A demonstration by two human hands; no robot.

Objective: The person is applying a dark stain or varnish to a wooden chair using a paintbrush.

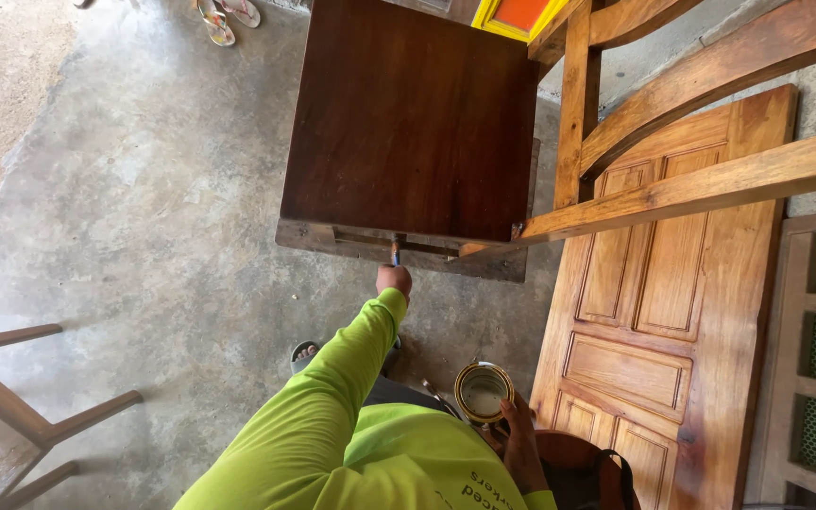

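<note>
Reaching straight forward, the left hand is at the end of a fully stretched arm in a lime-green sleeve, fingers closed around a brush whose tip meets the lower front edge of the dark desk, at the rail under its top. The right hand stays low and close to the body, fingers wrapped on the far side of a small open can, which it holds upright just above the lap; the can shows a pale liquid inside.

The desk top is a dark brown square, its near edge running just above the brush. On its right, pale wood beams touch or cross its front corner, and a panelled door lies flat below them, just beside the can. A foot in a sandal rests on the concrete floor left of the arm. Open floor spreads wide to the left of the desk; a wooden frame stands at the lower left, well apart, and sandals lie at the top edge.
</note>
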